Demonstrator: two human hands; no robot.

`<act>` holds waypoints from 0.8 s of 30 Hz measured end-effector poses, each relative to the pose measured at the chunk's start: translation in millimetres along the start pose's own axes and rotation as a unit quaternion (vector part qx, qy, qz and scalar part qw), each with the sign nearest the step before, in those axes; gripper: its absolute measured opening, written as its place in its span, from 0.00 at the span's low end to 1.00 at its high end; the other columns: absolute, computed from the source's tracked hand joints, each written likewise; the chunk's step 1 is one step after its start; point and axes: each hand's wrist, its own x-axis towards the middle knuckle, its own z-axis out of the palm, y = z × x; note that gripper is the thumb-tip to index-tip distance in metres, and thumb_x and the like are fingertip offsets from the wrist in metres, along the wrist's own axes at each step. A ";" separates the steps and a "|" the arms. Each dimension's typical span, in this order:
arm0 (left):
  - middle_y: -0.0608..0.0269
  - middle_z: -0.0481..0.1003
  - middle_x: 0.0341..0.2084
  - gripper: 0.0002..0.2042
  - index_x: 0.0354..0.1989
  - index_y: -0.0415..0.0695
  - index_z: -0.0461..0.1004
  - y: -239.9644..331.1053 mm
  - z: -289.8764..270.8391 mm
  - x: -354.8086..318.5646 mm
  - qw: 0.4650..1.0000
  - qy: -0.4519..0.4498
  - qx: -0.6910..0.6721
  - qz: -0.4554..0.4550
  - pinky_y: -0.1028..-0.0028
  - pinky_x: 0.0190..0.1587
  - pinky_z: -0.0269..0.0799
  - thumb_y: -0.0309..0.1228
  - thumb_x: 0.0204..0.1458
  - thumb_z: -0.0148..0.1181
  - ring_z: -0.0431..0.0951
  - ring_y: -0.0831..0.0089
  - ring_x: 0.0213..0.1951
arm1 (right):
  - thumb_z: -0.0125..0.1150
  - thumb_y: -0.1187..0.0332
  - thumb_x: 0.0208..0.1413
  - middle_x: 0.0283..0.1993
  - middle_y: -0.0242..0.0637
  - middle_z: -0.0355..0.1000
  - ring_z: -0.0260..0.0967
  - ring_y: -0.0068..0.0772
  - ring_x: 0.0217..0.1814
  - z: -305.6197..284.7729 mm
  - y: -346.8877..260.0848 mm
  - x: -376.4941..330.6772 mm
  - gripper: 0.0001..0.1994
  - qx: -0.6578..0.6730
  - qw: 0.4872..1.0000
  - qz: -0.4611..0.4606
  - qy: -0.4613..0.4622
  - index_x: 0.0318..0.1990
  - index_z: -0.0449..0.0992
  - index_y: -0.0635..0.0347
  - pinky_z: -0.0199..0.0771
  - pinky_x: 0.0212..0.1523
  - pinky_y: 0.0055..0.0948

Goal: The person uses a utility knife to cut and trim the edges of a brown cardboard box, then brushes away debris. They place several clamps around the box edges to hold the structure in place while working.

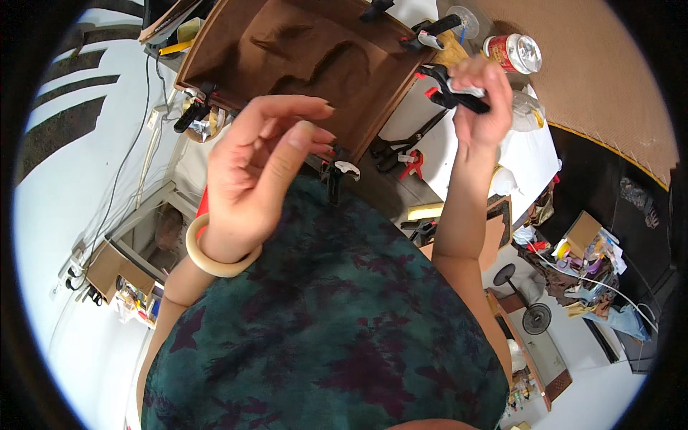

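My right hand (491, 97) is closed around a black spring clamp (451, 92) with red jaw tips, raised by the right edge of a shallow brown tray-like piece (398, 107). Its jaws point toward that edge. My left hand (251, 168), a pale bangle on its wrist, hovers over the near edge with fingers bent and apart, nothing visible in them. Just beyond its fingertips, a similar clamp (335, 179) sits on the near rim. More clamps grip the rim, one at the left (195, 107) and one at the far right corner (430, 34). The brown piece has a wavy, creased surface.
Right of the brown piece, a white work surface (444, 161) holds a red-handled clamp (411, 165) and a clear container (527, 113). A red and silver can (512, 54) stands near a large tan sheet (609, 79). Piled bags and a box (580, 247) lie farther right.
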 end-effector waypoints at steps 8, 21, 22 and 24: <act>0.57 0.79 0.47 0.11 0.55 0.34 0.74 -12.5 -12.9 -12.2 0.999 0.013 -0.012 -0.039 0.73 0.54 0.77 0.21 0.67 0.54 0.80 0.74 0.47 | 0.60 0.69 0.68 0.30 0.42 0.78 0.75 0.30 0.32 2.0 33.4 20.3 0.13 -0.087 0.994 0.050 -0.049 0.30 0.79 0.67 0.75 0.39 0.30; 0.56 0.80 0.43 0.10 0.54 0.33 0.75 -4.0 -11.9 -16.2 0.998 0.002 0.005 -0.059 0.73 0.51 0.77 0.20 0.67 0.52 0.81 0.73 0.45 | 0.51 0.61 0.72 0.43 0.50 0.83 0.81 0.35 0.43 -4.6 18.0 0.6 0.21 -0.243 0.970 -0.020 -0.010 0.42 0.83 0.73 0.78 0.52 0.31; 0.55 0.80 0.43 0.11 0.54 0.32 0.74 -5.4 -15.1 -19.8 0.998 0.014 0.020 -0.051 0.73 0.51 0.77 0.20 0.67 0.51 0.81 0.73 0.45 | 0.51 0.60 0.73 0.43 0.51 0.83 0.81 0.35 0.43 -11.5 7.9 -5.2 0.21 -0.230 0.971 -0.044 0.053 0.42 0.83 0.73 0.78 0.53 0.31; 0.54 0.81 0.42 0.11 0.54 0.31 0.74 -7.5 -17.5 -25.9 0.998 0.043 0.034 -0.035 0.74 0.50 0.77 0.20 0.67 0.50 0.81 0.73 0.43 | 0.52 0.61 0.73 0.41 0.50 0.83 0.81 0.36 0.41 -46.8 -8.4 -20.9 0.20 -0.232 0.944 -0.087 0.216 0.40 0.82 0.71 0.80 0.50 0.31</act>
